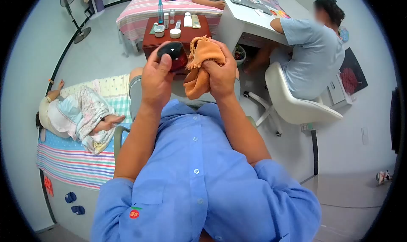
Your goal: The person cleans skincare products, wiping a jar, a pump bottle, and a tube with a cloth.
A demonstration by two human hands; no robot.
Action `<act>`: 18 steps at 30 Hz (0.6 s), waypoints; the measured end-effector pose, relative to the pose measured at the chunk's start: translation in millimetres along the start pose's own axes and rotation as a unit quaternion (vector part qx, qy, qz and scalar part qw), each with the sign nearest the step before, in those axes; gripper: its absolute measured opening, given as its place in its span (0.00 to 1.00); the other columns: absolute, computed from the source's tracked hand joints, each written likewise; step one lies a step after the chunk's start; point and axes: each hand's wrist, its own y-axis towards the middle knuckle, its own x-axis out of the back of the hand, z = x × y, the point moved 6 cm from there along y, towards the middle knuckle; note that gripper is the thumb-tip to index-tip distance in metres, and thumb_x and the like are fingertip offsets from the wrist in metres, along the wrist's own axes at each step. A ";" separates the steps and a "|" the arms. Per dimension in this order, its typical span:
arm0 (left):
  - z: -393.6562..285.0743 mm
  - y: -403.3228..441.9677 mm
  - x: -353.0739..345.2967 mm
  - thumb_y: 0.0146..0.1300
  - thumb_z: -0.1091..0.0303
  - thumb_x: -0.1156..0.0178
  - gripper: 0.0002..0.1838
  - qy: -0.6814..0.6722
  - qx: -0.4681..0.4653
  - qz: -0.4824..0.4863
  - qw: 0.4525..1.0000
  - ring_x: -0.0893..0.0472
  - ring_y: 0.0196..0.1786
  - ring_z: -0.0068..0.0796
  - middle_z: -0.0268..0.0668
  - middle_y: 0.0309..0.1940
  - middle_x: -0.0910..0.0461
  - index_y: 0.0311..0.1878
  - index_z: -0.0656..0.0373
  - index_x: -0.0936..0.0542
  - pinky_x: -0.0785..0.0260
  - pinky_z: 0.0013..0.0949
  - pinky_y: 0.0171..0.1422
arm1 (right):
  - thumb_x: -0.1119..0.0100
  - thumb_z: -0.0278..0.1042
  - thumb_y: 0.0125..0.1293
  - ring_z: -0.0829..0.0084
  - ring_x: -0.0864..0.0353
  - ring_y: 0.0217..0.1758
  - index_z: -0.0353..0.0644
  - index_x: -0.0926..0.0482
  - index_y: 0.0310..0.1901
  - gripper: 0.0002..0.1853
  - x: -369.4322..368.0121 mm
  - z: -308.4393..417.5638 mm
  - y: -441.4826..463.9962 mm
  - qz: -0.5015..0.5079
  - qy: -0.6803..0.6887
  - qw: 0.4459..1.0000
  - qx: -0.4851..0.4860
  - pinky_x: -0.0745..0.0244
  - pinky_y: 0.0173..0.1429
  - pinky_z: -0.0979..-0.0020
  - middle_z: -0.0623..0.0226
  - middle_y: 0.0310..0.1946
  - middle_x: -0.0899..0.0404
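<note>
My left hand (157, 74) is closed round a rounded container (178, 60) with a glossy black top and a dark red body, its thumb pressed on the black part. Beside it, my right hand (221, 74) grips a bunched orange cloth (202, 60) with a frayed edge, part of which hangs below the fingers. A narrow gap separates container and cloth. Just beyond both hands stands a red-brown table (148, 40) that holds a white-lidded jar (175, 33), another jar (159, 30), a blue spray bottle (160, 12), a white tube (187, 19) and a beige tube (196, 22).
A person (311, 47) sits at the right in a white chair (282, 91) by a white desk (237, 17). Another person leans on the striped bed (131, 15). Someone lies on mats (72, 163) at the left. A fan (70, 0) stands at the back left.
</note>
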 end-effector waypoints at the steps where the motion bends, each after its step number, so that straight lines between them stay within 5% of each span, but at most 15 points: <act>1: -6.0 3.5 6.2 0.78 0.53 0.44 0.29 0.005 -0.028 -0.012 1.000 0.22 0.66 0.37 0.45 0.63 0.23 0.70 0.66 0.31 0.29 0.41 0.73 | 0.37 0.19 0.58 0.72 0.17 0.54 0.34 0.23 0.60 0.25 -3.1 -1.8 0.3 -0.006 0.020 1.000 -0.002 0.19 0.59 0.71 0.61 0.52 0.18; 9: -1.7 -0.2 -0.5 0.74 0.59 0.35 0.28 -0.008 0.001 -0.004 1.000 0.20 0.60 0.29 0.41 0.59 0.22 0.68 0.64 0.32 0.27 0.35 0.69 | 0.34 0.22 0.53 0.66 0.18 0.55 0.37 0.24 0.59 0.28 -16.5 2.1 -5.4 0.012 -0.121 0.992 0.035 0.21 0.61 0.67 0.59 0.53 0.20; 12: 0.9 -0.3 -1.5 0.73 0.57 0.34 0.29 0.009 0.022 -0.017 1.000 0.21 0.60 0.28 0.40 0.58 0.22 0.68 0.64 0.31 0.27 0.34 0.68 | 0.31 0.29 0.50 0.52 0.24 0.63 0.38 0.25 0.60 0.32 -26.1 10.6 -7.5 0.074 -0.180 0.975 0.105 0.30 0.70 0.59 0.51 0.59 0.24; 15: -2.8 0.8 -0.6 0.75 0.55 0.37 0.28 -0.014 0.005 -0.016 1.000 0.20 0.60 0.28 0.40 0.58 0.22 0.67 0.64 0.31 0.27 0.34 0.67 | 0.26 0.37 0.50 0.48 0.26 0.66 0.39 0.26 0.63 0.36 -44.4 35.3 -14.1 0.116 -0.261 0.932 0.223 0.33 0.72 0.55 0.50 0.61 0.25; 18: -1.2 -0.7 -1.0 0.82 0.48 0.51 0.27 -0.054 0.041 -0.008 0.998 0.20 0.60 0.29 0.40 0.59 0.23 0.68 0.64 0.31 0.26 0.36 0.67 | 0.23 0.45 0.53 0.46 0.27 0.68 0.41 0.23 0.61 0.35 -47.5 38.4 -16.0 0.119 -0.278 0.918 0.255 0.35 0.74 0.52 0.50 0.64 0.26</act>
